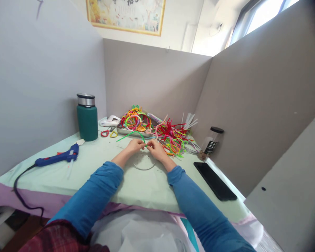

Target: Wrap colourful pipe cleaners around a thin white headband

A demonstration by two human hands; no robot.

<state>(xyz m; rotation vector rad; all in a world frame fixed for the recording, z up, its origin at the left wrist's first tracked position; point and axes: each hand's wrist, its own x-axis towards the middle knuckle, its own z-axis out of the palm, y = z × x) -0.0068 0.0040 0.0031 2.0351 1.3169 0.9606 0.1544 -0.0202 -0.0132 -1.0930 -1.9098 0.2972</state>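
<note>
My left hand [136, 145] and my right hand [155, 148] meet over the middle of the table, fingertips pinched close together. Between them they grip a green pipe cleaner [132, 132], whose free end arches up and to the left. Below the hands shows the curved part of a thin grey hoop [144, 169]. Its upper part is hidden, so I cannot tell whether my fingers touch it.
Behind my hands, a metal tray [126, 132] holds colourful twisted pipe cleaners, with a loose pile [170, 134] beside it. Scissors [113, 133], a green bottle [87, 119] and a blue glue gun [59, 156] lie left; a black phone [214, 180] and a jar [211, 142] right.
</note>
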